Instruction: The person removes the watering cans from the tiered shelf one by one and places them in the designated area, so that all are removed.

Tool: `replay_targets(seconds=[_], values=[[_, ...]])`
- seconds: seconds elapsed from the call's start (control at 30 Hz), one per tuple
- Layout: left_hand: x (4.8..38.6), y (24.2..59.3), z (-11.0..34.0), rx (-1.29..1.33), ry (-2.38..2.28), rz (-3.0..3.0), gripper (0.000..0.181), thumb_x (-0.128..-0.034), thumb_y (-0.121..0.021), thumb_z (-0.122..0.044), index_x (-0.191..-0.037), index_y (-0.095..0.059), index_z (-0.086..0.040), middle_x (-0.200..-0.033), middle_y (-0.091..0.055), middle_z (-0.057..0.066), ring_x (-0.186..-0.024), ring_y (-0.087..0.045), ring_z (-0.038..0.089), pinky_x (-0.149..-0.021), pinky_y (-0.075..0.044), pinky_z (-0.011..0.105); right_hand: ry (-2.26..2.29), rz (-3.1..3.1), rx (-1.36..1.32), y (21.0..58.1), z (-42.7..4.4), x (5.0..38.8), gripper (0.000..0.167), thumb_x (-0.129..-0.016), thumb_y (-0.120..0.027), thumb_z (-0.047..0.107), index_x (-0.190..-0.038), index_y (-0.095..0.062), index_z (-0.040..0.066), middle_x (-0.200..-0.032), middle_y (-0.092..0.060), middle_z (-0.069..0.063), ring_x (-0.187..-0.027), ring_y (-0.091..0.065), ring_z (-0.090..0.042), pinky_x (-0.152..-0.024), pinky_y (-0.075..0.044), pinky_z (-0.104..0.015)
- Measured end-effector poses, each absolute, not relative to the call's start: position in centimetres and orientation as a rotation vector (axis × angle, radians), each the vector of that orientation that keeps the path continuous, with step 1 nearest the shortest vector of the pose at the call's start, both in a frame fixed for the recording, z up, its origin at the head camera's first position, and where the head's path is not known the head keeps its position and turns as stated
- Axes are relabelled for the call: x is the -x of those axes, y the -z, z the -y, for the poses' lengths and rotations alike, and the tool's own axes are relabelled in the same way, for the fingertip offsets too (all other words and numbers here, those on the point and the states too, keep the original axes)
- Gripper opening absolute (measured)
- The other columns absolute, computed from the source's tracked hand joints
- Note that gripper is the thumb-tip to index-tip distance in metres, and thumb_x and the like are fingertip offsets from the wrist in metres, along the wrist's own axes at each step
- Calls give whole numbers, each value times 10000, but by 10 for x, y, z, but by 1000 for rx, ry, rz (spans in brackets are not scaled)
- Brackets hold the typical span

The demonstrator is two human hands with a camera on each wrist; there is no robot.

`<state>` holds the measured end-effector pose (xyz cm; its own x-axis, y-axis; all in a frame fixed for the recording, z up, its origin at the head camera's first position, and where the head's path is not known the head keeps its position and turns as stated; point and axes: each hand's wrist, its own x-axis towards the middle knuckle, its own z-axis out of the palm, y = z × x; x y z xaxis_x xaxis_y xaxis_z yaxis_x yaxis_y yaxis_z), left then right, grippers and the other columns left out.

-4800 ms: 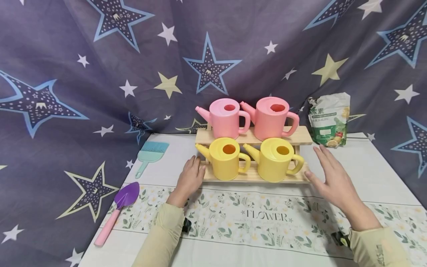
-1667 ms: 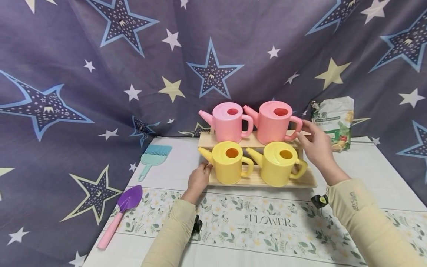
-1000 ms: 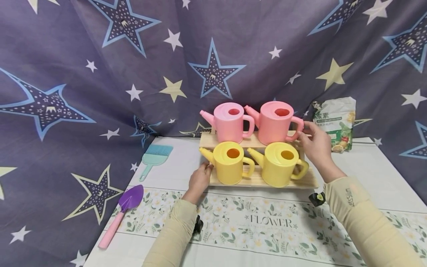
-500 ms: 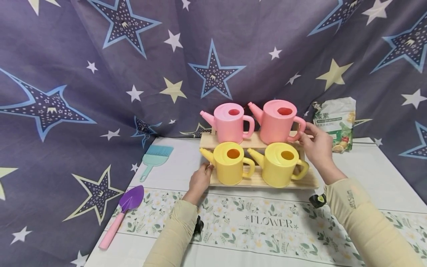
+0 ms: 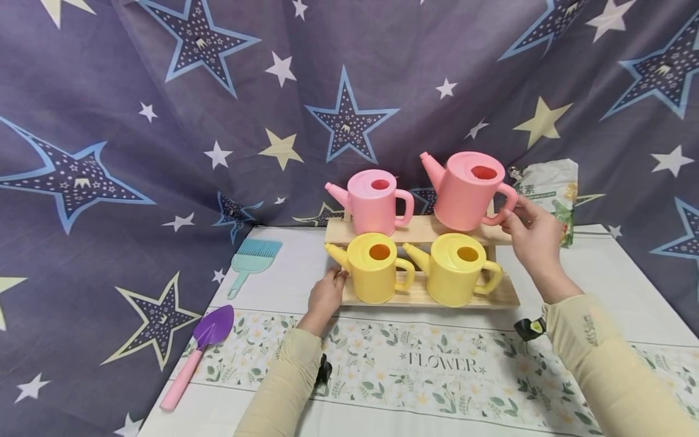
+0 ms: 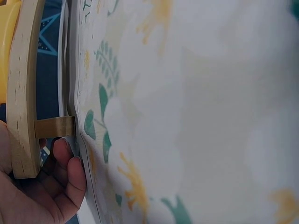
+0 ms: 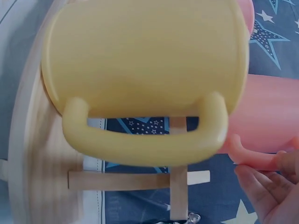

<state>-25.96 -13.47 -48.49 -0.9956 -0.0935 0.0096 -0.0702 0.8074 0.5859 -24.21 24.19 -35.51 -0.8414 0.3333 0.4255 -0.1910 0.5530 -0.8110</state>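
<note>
By its handle, my right hand (image 5: 537, 243) pinches the coral-pink watering can (image 5: 468, 193), which hangs tilted just above the upper shelf, spout to the left. The right wrist view also has this handle between thumb and fingers, behind the yellow watering can (image 7: 145, 60). My left hand (image 5: 326, 296) grips the left end of the two-tier wooden stand (image 5: 423, 291); in the left wrist view its curled fingers (image 6: 74, 182) wrap under the board. A light pink watering can (image 5: 371, 203) stands on the upper shelf. Two yellow watering cans, one left (image 5: 373, 276), one right (image 5: 454, 276), stand on the lower.
A white and green pouch (image 5: 551, 182) stands behind my right hand, partly hidden. On the left lie a teal brush (image 5: 253, 258) and a purple trowel with a pink handle (image 5: 199, 346). A starry curtain (image 5: 164, 121) hangs close behind the table.
My right hand went from beside the stand to the coral-pink can's handle, then raised the can off the upper shelf, rightward and tilted. My left hand closed round the stand's left end.
</note>
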Motion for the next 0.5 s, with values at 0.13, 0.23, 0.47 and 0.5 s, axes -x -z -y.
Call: replay_targets(seconds=[0.13,0.23,0.47,0.5], values=[[260,484,134,-142,969,2954,435,-1043,-410,-421,-1368,-544,-164,-1291,-614,167,-1129,-592,411,-912,-463,536,-1254,2220,121,352,-247,239,374,-962,-616,110,-1334,-604,80,-1076,-687,-221,-665,-558,157,-661,-480,-73],[259,484,134,-143,979,2952,431,-1042,-414,-418,-1366,-546,-167,-1300,-610,160,-1138,-589,409,-921,-459,537,-1236,2229,133,351,-251,236,398,-961,-629,147,-1356,-592,111,-1084,-690,-195,-659,-557,170,-658,-469,-62],[261,487,134,-126,972,2948,428,-1046,-406,-416,-1357,-550,-160,-1299,-613,152,-1136,-593,402,-920,-462,536,-1224,2186,128,348,-260,228,386,-956,-635,152,-1341,-609,125,-1085,-692,-193,-671,-560,173,-649,-465,-57],[261,487,134,-125,970,2949,429,-1046,-404,-416,-1358,-548,-160,-1300,-612,150,-1137,-593,399,-920,-462,535,-1216,2177,125,347,-261,226,378,-954,-639,148,-1329,-616,110,-1078,-694,-202,-656,-559,176,-642,-462,-53]])
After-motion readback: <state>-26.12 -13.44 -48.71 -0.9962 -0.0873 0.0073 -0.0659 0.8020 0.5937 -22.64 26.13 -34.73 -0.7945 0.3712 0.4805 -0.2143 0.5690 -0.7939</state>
